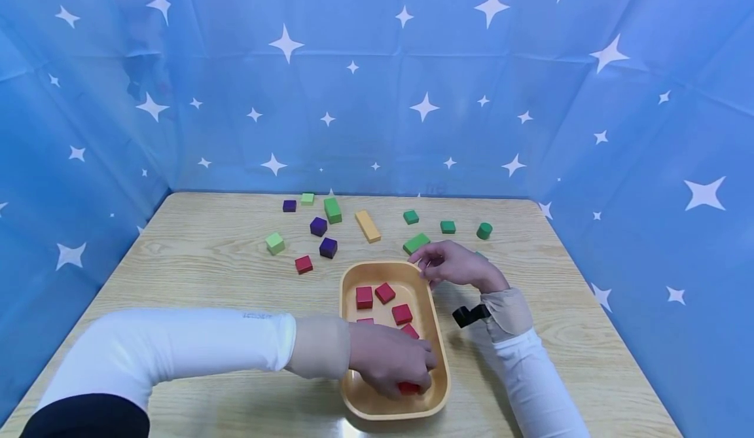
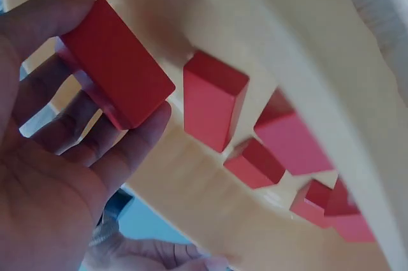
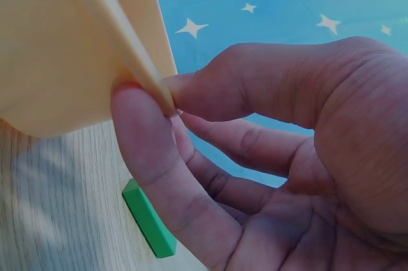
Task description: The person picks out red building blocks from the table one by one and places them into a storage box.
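Observation:
My left hand (image 1: pixel 389 359) reaches into the near part of a tan plastic tray (image 1: pixel 394 416). Between its thumb and fingers it holds a red rectangular block (image 2: pixel 118 64), seen large in the left wrist view. Several other red blocks (image 1: pixel 364 298) lie loose on the tray floor, partly covered by the left hand in the head view. At the far right corner of the tray is my right hand (image 1: pixel 456 268). Its thumb and index finger pinch the tray's rim (image 3: pixel 137 60), while the other fingers curl below.
Beyond the tray on the wooden table (image 1: pixel 224 255) lie a red block (image 1: pixel 304 264), several purple cubes (image 1: pixel 319 226), light green blocks (image 1: pixel 275 243), an orange plank (image 1: pixel 368 226), and darker green pieces (image 1: pixel 448 227), one a cylinder (image 1: pixel 484 230). A blue star-patterned curtain (image 1: pixel 353 84) encloses the table.

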`<action>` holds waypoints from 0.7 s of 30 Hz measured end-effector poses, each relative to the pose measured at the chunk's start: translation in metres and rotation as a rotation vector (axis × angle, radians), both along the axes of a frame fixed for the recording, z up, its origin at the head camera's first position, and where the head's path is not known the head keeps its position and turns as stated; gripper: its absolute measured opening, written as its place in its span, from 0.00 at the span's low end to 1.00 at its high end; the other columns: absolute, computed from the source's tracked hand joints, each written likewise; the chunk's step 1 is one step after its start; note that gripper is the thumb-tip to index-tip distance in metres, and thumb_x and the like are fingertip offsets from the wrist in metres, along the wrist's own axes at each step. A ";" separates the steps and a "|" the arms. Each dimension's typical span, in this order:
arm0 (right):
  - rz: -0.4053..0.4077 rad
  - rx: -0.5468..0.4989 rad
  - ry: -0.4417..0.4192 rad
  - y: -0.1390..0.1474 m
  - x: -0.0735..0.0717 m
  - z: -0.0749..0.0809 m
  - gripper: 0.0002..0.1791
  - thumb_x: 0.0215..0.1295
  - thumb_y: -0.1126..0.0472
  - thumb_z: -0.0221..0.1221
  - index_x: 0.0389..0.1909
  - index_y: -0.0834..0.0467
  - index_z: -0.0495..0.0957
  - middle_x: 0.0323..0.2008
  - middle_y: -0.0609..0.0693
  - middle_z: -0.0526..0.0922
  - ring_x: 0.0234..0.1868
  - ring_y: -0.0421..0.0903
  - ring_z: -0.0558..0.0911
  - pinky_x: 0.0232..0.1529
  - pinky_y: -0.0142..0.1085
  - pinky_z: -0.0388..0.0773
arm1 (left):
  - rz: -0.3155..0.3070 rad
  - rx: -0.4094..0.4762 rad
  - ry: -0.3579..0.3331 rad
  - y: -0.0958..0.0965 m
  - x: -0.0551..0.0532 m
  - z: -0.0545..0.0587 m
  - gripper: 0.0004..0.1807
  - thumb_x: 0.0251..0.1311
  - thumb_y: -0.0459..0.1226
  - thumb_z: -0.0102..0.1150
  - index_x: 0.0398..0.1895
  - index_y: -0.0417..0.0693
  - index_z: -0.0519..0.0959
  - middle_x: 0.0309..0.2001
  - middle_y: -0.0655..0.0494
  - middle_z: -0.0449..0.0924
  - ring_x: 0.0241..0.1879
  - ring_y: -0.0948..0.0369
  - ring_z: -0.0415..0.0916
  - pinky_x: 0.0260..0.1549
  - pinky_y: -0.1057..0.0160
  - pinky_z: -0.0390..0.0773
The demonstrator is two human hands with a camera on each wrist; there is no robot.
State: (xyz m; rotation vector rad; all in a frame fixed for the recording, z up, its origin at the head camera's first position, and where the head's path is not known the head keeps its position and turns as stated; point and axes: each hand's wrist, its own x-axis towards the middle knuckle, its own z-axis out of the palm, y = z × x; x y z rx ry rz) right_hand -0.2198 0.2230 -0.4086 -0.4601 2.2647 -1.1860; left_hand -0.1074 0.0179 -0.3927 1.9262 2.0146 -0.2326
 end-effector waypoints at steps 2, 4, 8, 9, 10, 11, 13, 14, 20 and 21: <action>0.001 0.002 0.003 0.000 0.000 0.000 0.16 0.70 0.68 0.59 0.57 0.59 0.81 0.40 0.55 0.80 0.35 0.49 0.84 0.46 0.53 0.86 | -0.004 -0.027 -0.006 0.002 0.002 -0.002 0.12 0.63 0.47 0.70 0.49 0.66 0.84 0.46 0.67 0.74 0.46 0.71 0.68 0.36 0.78 0.71; 0.002 0.004 0.004 0.001 0.000 -0.001 0.16 0.70 0.68 0.59 0.58 0.59 0.81 0.40 0.55 0.80 0.36 0.49 0.84 0.46 0.53 0.86 | -0.005 -0.046 -0.010 0.003 0.003 -0.005 0.13 0.63 0.48 0.70 0.50 0.67 0.84 0.48 0.68 0.74 0.47 0.71 0.67 0.36 0.79 0.71; 0.008 0.002 0.001 0.001 -0.001 -0.002 0.16 0.71 0.68 0.58 0.58 0.60 0.80 0.40 0.55 0.81 0.36 0.49 0.84 0.46 0.54 0.86 | -0.017 -0.057 -0.003 0.004 0.005 -0.010 0.13 0.62 0.48 0.71 0.49 0.69 0.84 0.48 0.69 0.74 0.47 0.72 0.66 0.35 0.79 0.71; 0.009 0.000 -0.002 0.001 -0.001 -0.002 0.16 0.71 0.67 0.58 0.58 0.60 0.80 0.40 0.55 0.81 0.35 0.50 0.84 0.46 0.54 0.86 | -0.018 -0.057 -0.002 0.004 0.006 -0.011 0.12 0.61 0.48 0.72 0.48 0.69 0.84 0.48 0.69 0.74 0.47 0.72 0.66 0.34 0.79 0.70; 0.010 -0.002 -0.005 0.001 -0.001 -0.002 0.16 0.71 0.67 0.59 0.58 0.61 0.80 0.40 0.56 0.81 0.35 0.50 0.84 0.46 0.54 0.86 | -0.023 -0.058 0.001 0.005 0.006 -0.012 0.12 0.61 0.48 0.72 0.48 0.69 0.84 0.47 0.69 0.74 0.47 0.72 0.66 0.34 0.79 0.70; 0.011 -0.004 -0.007 0.001 -0.001 -0.002 0.16 0.71 0.68 0.58 0.58 0.61 0.80 0.40 0.56 0.81 0.35 0.50 0.84 0.46 0.54 0.86 | -0.025 -0.060 -0.001 0.005 0.006 -0.013 0.12 0.61 0.48 0.72 0.47 0.69 0.85 0.47 0.69 0.74 0.47 0.72 0.67 0.34 0.79 0.70; 0.011 -0.007 -0.012 0.001 -0.001 -0.002 0.16 0.72 0.68 0.58 0.59 0.61 0.79 0.40 0.57 0.81 0.36 0.50 0.84 0.46 0.54 0.85 | -0.030 -0.067 0.001 0.007 0.007 -0.015 0.12 0.61 0.48 0.72 0.48 0.69 0.84 0.47 0.68 0.74 0.47 0.72 0.67 0.35 0.79 0.71; 0.011 -0.009 -0.016 0.001 -0.002 -0.003 0.16 0.72 0.68 0.58 0.59 0.61 0.79 0.40 0.57 0.81 0.36 0.50 0.84 0.47 0.54 0.86 | -0.034 -0.072 0.002 0.008 0.007 -0.016 0.13 0.61 0.49 0.72 0.48 0.69 0.84 0.48 0.68 0.74 0.47 0.72 0.67 0.36 0.79 0.72; 0.003 -0.007 -0.017 0.001 -0.002 -0.003 0.16 0.72 0.68 0.58 0.58 0.61 0.80 0.39 0.57 0.82 0.36 0.49 0.84 0.46 0.54 0.86 | -0.052 -0.084 0.023 0.012 0.007 -0.019 0.15 0.59 0.49 0.73 0.50 0.69 0.84 0.49 0.68 0.75 0.49 0.72 0.69 0.40 0.78 0.74; -0.001 -0.004 -0.016 0.001 -0.002 -0.003 0.16 0.72 0.68 0.58 0.58 0.60 0.80 0.39 0.56 0.82 0.36 0.50 0.84 0.46 0.54 0.86 | -0.049 -0.083 0.024 0.012 0.007 -0.019 0.16 0.58 0.49 0.74 0.50 0.69 0.84 0.49 0.68 0.75 0.48 0.72 0.69 0.40 0.78 0.75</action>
